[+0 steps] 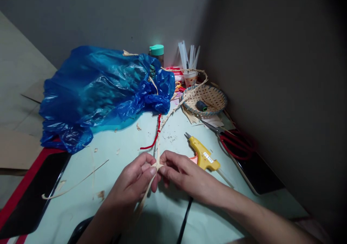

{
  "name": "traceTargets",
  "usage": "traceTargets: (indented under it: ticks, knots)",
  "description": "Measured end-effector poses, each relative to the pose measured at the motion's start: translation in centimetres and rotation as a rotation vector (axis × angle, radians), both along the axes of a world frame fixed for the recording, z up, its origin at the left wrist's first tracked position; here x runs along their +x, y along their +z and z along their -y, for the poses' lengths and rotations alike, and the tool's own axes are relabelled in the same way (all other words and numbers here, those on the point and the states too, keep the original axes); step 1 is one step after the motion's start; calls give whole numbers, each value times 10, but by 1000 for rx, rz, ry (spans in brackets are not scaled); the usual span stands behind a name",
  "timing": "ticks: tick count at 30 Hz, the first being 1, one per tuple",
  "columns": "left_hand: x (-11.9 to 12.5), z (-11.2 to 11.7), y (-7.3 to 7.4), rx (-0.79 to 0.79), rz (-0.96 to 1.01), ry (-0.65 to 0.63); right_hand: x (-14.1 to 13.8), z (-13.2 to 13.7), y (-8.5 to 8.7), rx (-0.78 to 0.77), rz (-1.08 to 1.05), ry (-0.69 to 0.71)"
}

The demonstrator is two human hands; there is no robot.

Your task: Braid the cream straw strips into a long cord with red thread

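Note:
A pale braid of dried plant fibre (168, 118) runs from the back of the table down to my hands. My left hand (135, 177) pinches the strands between thumb and fingers at the braid's lower end. On the other side my right hand (179, 170) grips the strands at the same spot, thumb against bent forefinger. Loose strand ends (143, 200) hang below the fingers. A red fuzzy stem (155, 141) is wound round the braid just beyond my hands. Right of them lies a yellow glue gun (203, 153).
A large blue plastic bag (108, 85) fills the back left. Behind are a green-lidded bottle (157, 50) and a paper cup (190, 78) with glue sticks. A woven basket (217, 95) holds a dark thread spool (201, 106). Red-handled scissors (233, 146) lie partly on a dark phone-like slab (261, 175).

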State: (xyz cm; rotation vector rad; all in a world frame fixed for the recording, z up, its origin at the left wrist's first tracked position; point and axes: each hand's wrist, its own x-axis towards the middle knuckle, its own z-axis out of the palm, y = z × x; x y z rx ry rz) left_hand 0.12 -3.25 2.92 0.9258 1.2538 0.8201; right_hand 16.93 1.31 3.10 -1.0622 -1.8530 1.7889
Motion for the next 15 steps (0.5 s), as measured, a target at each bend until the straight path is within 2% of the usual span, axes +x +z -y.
traceTargets:
  ticks: [3, 6, 11, 15]
  knots:
    - [0, -1, 1, 15, -39, -23, -3, -1, -4, -253, -199, 21]
    - [-2, -2, 4, 99, -229, -77, -5, -2, -5, -347, -309, 40]
    - [-4, -1, 9, 166, -511, -123, -5, 0, -8, -388, -336, -51]
    - [-7, 0, 9, 457, -805, -119, -6, 5, -14, -250, -271, -177]
